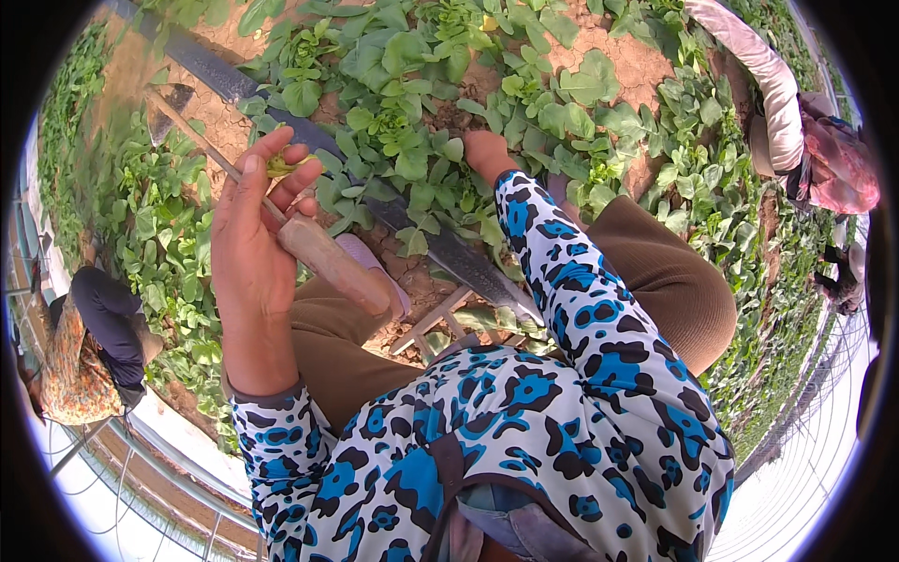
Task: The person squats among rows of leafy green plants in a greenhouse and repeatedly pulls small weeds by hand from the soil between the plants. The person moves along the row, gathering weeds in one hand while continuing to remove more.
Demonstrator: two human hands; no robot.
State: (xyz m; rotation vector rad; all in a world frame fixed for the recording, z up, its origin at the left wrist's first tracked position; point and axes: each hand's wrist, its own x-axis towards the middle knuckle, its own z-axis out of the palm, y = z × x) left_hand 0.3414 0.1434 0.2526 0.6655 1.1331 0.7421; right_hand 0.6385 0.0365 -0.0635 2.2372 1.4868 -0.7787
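My left hand [257, 225] is raised at the left, its palm turned up and fingers curled around a small hand hoe. The hoe has a worn wooden handle [335, 265], a thin shaft and a flat metal blade [170, 110] pointing to the far left. A bit of yellow-green leaf [284, 166] is also between the fingers of that hand. My right hand [487, 153] reaches down into the leafy green plants [405, 140] near the soil. Leaves and shadow hide its fingertips, so what it grips, if anything, does not show.
A black drip hose [314, 136] runs slantwise through the bed. Under me are a slatted wooden stool [456, 323] and a pink shoe [370, 267]. Other people crouch at the left [80, 347] and the right [805, 140]. Cracked dry soil [623, 70] shows between the plants.
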